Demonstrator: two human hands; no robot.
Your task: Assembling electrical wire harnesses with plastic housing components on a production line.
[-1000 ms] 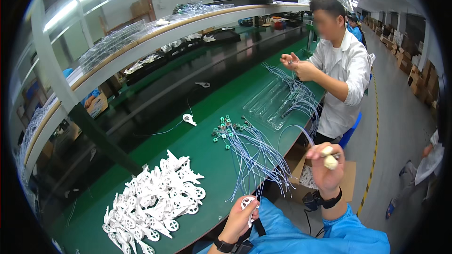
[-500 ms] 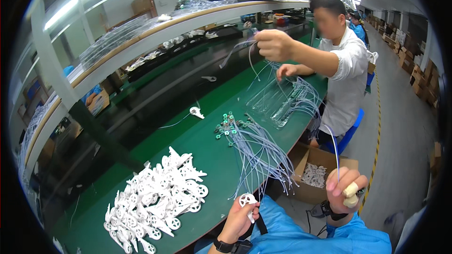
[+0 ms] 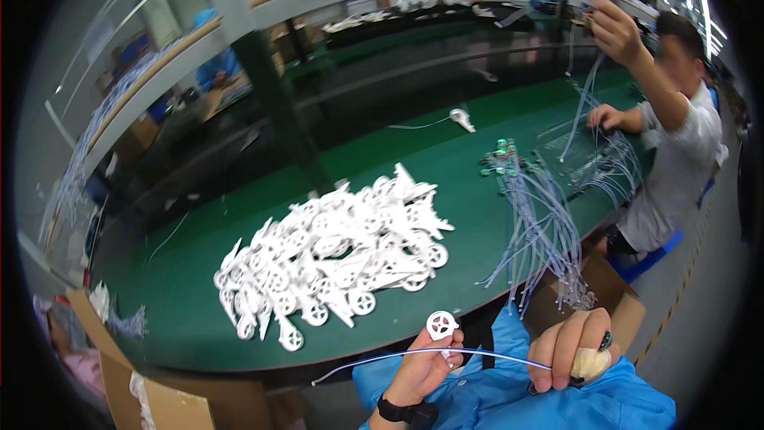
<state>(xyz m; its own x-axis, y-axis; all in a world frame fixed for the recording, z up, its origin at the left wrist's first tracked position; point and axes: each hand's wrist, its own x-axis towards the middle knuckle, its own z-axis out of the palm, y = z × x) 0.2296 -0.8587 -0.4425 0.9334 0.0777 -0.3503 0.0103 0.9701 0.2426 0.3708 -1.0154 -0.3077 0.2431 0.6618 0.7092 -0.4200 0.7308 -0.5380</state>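
Note:
My left hand point(image 3: 418, 376) grips a white plastic part point(image 3: 442, 325) with a spoked round head, which points up. Closed around one end of a thin blue-and-white cable point(image 3: 469, 351) is my right hand point(image 3: 567, 350), with pale covers on some fingertips. A small green round piece point(image 3: 606, 341) shows beside those fingers. The cable runs leftward across the front of my left hand, and its loose tip hangs past the wrist. Ahead on the green table lies a heap of similar white parts point(image 3: 326, 251). To its right is a bundle of cables point(image 3: 541, 215) with green ends.
A co-worker point(image 3: 676, 135) at the right raises one hand holding cables, beside a clear tray point(image 3: 569, 139). One white part point(image 3: 461, 119) with a cable lies farther back. Cardboard boxes stand at the lower left point(image 3: 171, 402) and below the table's right edge point(image 3: 629, 318).
The view has swung left. My right hand has come closer to my left, and the cable now stretches sideways instead of upward. The co-worker's raised hand is higher.

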